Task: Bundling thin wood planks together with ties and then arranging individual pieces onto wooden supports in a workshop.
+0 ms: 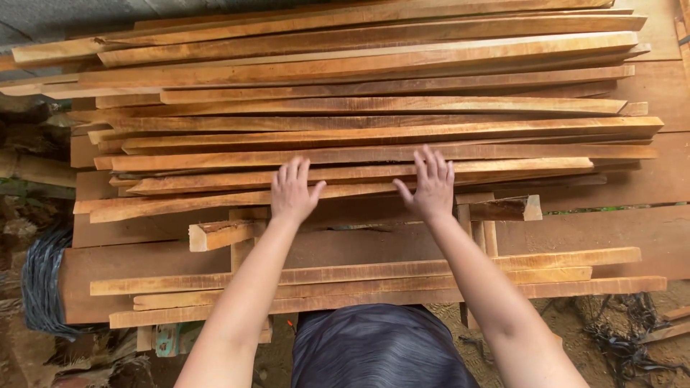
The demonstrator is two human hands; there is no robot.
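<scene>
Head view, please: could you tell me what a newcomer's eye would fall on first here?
First, the big stack of long reddish-brown wooden slats fills the upper half, lying crosswise. Next come the two bare hands: the left hand and the right hand lie flat, fingers spread, on the stack's near edge. Closer in, three more slats lie apart from the pile on a wide board, and a dark coil sits at far left.

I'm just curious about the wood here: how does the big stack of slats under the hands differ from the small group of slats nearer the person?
The big stack holds many slats piled in layers; the near group has only three, lying flat. Both hands, left hand and right hand, rest open on the big stack; the near group lies under the forearms. Both are long, rough-sawn orange-brown strips running left to right.
</scene>
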